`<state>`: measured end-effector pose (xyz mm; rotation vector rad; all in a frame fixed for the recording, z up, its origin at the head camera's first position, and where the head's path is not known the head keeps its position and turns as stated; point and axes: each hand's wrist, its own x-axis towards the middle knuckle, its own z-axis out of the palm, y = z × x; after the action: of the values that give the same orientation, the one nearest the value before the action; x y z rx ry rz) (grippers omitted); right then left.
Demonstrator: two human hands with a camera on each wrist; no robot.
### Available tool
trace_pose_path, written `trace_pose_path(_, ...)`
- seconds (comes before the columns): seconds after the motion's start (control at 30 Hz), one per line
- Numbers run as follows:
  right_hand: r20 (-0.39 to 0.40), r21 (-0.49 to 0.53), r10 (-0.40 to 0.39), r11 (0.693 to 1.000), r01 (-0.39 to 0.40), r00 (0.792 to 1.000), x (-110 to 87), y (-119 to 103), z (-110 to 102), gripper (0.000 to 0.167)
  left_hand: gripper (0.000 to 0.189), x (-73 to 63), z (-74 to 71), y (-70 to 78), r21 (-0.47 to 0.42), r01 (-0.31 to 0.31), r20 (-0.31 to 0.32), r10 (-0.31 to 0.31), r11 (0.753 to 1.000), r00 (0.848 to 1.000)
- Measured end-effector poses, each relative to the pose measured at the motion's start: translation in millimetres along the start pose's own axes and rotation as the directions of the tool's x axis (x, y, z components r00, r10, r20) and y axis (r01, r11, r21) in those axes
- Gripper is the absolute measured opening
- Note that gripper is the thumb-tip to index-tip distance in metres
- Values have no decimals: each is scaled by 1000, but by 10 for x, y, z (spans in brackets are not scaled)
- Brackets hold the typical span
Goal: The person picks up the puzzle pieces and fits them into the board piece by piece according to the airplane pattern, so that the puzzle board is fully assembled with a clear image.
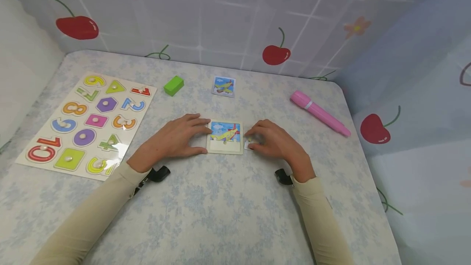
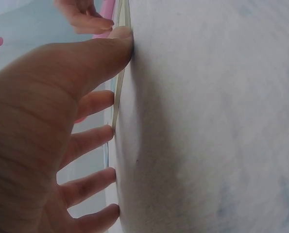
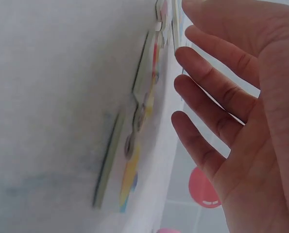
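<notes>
Beige sleeves (image 1: 93, 214) meet spread left hand (image 1: 180, 136) and relaxed right hand (image 1: 275, 140), puzzle tray (image 1: 220, 147) between

The puzzle tray (image 1: 232, 147) lies before the picture card (image 1: 224, 87), right of the number board (image 1: 81, 118) and block (image 1: 173, 86).

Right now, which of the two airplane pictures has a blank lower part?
The framed puzzle touching the left hand: its lower strip is blank, while the small card farther back is complete.
</notes>
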<state>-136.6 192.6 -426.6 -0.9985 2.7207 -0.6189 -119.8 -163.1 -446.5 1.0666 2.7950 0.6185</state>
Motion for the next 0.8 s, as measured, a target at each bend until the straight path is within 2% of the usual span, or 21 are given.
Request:
trace_pose_path(0.23, 7, 29, 30, 999, -30, 1000, -53, 20, 37, 31, 64, 5, -4, 2, 1, 3, 6, -3, 1000, 1000)
trace_pose_path(0.57, -13, 12, -18, 1000, 19, 1000, -51, 35, 81, 31, 64, 0, -1, -4, 2, 2, 2, -2, 1000, 1000)
trace_pose_path(0.8, -6, -2, -16, 1000, 16, 1000, -33, 15, 89, 23, 64, 4, -4, 0, -2, -1, -3, 1, 1000, 1000)
